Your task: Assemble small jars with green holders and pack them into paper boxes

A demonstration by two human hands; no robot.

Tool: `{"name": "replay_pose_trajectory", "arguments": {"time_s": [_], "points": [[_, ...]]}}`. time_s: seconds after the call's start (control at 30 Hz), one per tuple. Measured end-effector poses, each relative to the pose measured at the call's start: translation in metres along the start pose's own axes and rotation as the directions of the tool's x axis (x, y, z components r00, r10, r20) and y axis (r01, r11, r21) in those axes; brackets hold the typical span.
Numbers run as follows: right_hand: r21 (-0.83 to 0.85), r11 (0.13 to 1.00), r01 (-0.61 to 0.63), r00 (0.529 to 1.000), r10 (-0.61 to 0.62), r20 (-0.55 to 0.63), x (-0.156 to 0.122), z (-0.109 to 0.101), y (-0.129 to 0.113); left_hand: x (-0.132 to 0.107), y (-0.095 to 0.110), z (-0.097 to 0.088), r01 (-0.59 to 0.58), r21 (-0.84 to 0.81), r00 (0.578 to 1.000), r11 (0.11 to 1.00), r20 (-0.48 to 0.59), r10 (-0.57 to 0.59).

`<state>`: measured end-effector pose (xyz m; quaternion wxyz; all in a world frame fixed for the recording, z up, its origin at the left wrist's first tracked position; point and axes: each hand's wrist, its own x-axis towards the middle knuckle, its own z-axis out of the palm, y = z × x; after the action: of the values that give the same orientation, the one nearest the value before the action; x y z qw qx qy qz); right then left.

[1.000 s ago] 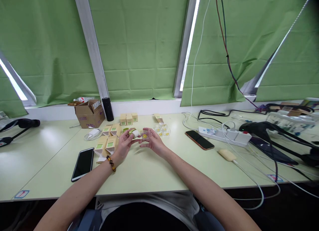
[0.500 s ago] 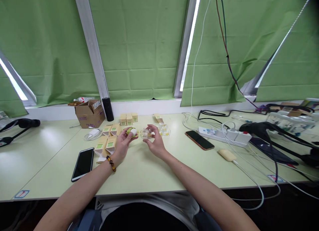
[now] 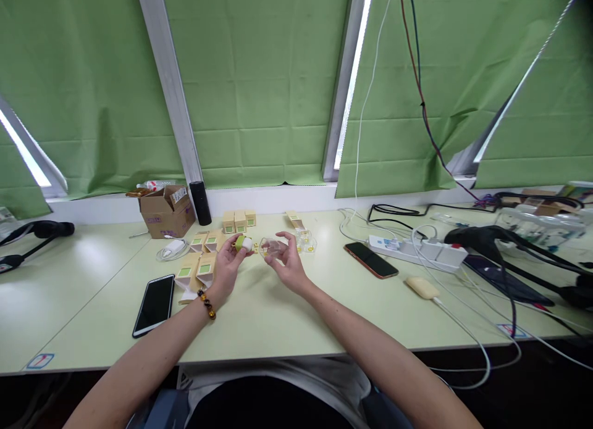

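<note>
My left hand (image 3: 225,270), with a beaded bracelet at its wrist, is closed on a small green and white piece (image 3: 244,244). Facing it, my right hand (image 3: 293,270) has its thumb and fingers around a clear container (image 3: 269,247), whose rounded open end points at the green and white piece. A small gap separates the two held things. Between and behind them, small yellow bits (image 3: 256,247) show on the table. Just beyond my right hand lie several clear parts with yellow spots (image 3: 306,241). Small tan boxes with green windows (image 3: 206,268) stand left of my left hand.
A phone (image 3: 154,305) lies at the left, another (image 3: 370,260) at the right near a white power strip (image 3: 417,251). An open carton (image 3: 167,213) and a black cylinder (image 3: 201,204) stand at the back. Cables and a white charger (image 3: 175,247) lie about.
My right hand has turned the clear container, so its round open end now faces more toward me. My left hand has tilted the green and white piece slightly.
</note>
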<state>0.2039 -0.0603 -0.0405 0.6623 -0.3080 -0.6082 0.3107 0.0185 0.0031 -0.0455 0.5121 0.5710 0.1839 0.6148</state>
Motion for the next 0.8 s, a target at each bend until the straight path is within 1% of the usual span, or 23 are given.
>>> {"name": "replay_pose_trajectory", "arguments": {"time_s": [0.03, 0.1, 0.17, 0.23, 0.3, 0.37, 0.53, 0.67, 0.8], "points": [[0.091, 0.994, -0.055, 0.998, 0.055, 0.005, 0.002, -0.001, 0.001, 0.000, -0.001, 0.000, -0.001, 0.002, 1.000, 1.000, 0.001, 0.001], [0.238, 0.955, -0.178, 0.984, 0.173, 0.043, 0.006, -0.004, 0.004, 0.000, -0.002, -0.001, 0.004, 0.003, 1.000, 1.000, 0.004, -0.004], [0.324, 0.897, -0.300, 0.954, 0.281, 0.106, 0.009, -0.006, 0.006, 0.000, -0.001, 0.000, 0.005, 0.001, 1.000, 1.000, 0.007, -0.005], [0.355, 0.847, -0.395, 0.919, 0.358, 0.167, 0.011, -0.007, 0.007, 0.000, 0.000, 0.001, -0.001, 0.005, 1.000, 1.000, 0.021, 0.001], [0.344, 0.821, -0.456, 0.889, 0.406, 0.211, 0.011, -0.007, 0.008, -0.001, 0.001, 0.001, -0.006, 0.022, 0.999, 1.000, 0.040, 0.005], [0.300, 0.813, -0.499, 0.865, 0.445, 0.232, 0.011, -0.006, 0.008, -0.001, 0.002, 0.001, -0.010, 0.049, 0.998, 0.999, 0.055, 0.007], [0.155, 0.798, -0.583, 0.806, 0.544, 0.232, 0.010, -0.006, 0.014, -0.003, 0.003, 0.000, -0.049, 0.091, 0.992, 0.995, 0.123, 0.037], [0.107, 0.786, -0.609, 0.785, 0.579, 0.218, 0.010, -0.006, 0.022, -0.005, 0.004, 0.002, -0.063, 0.111, 0.983, 0.992, 0.180, 0.042], [0.093, 0.781, -0.618, 0.778, 0.589, 0.217, 0.011, -0.005, 0.024, -0.007, 0.004, 0.003, -0.070, 0.139, 0.979, 0.988, 0.197, 0.041]]}}
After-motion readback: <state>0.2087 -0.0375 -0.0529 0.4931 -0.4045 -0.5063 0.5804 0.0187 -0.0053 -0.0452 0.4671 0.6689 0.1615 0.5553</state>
